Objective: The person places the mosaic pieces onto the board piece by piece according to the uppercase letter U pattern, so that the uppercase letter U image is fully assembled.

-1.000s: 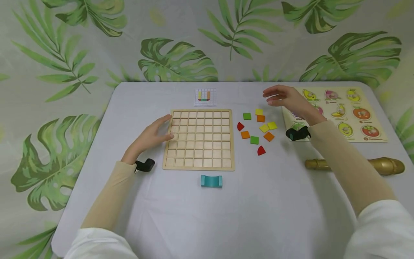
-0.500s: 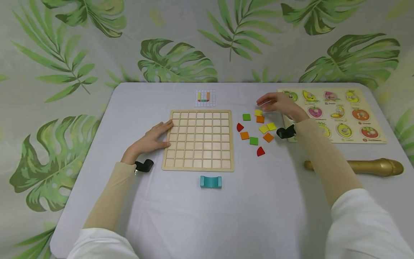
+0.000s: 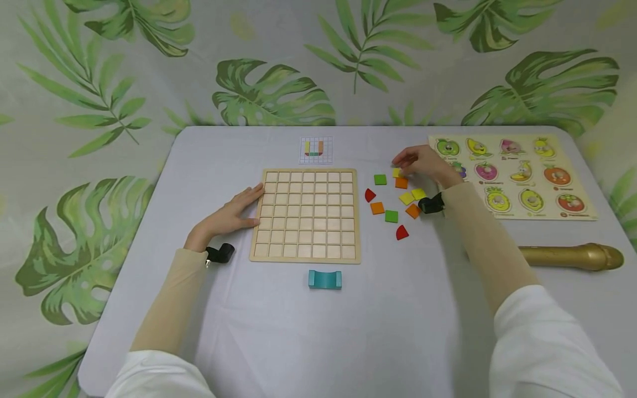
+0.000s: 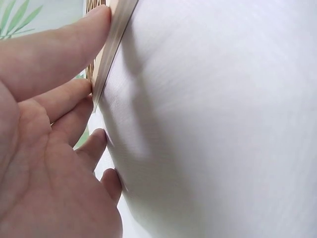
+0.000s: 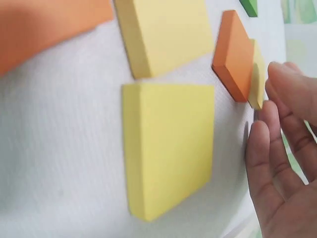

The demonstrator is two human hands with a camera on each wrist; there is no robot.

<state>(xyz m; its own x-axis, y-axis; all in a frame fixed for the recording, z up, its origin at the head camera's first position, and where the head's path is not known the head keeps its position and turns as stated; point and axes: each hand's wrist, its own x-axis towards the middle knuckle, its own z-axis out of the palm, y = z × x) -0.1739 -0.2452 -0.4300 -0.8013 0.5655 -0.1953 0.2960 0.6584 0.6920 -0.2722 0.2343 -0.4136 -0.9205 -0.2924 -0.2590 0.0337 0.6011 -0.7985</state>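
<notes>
My left hand (image 3: pixel 226 216) rests at the left edge of a wooden grid board (image 3: pixel 308 215), fingers spread and fairly straight. In the left wrist view its thumb and fingertips lie along the wooden rim (image 4: pixel 110 54). My right hand (image 3: pixel 423 163) reaches over a yellow square tile (image 3: pixel 397 172) at the far end of a group of loose tiles. Beside that tile lies an orange one (image 3: pixel 401 183). In the right wrist view, thumb and fingers (image 5: pixel 257 144) come right up to the thin yellow tile (image 5: pixel 256 74), still bent loosely around its far side.
Green, orange and yellow squares and red quarter-round pieces (image 3: pixel 402 232) lie right of the board. A small pattern card (image 3: pixel 316 150) lies behind it, a teal block (image 3: pixel 325 279) in front. A fruit puzzle board (image 3: pixel 512 177) and a gold-brown stick (image 3: pixel 577 257) are at the right.
My right hand has moved left and down from the puzzle board's side to the yellow tile. The left hand has slid slightly toward me along the board's edge.
</notes>
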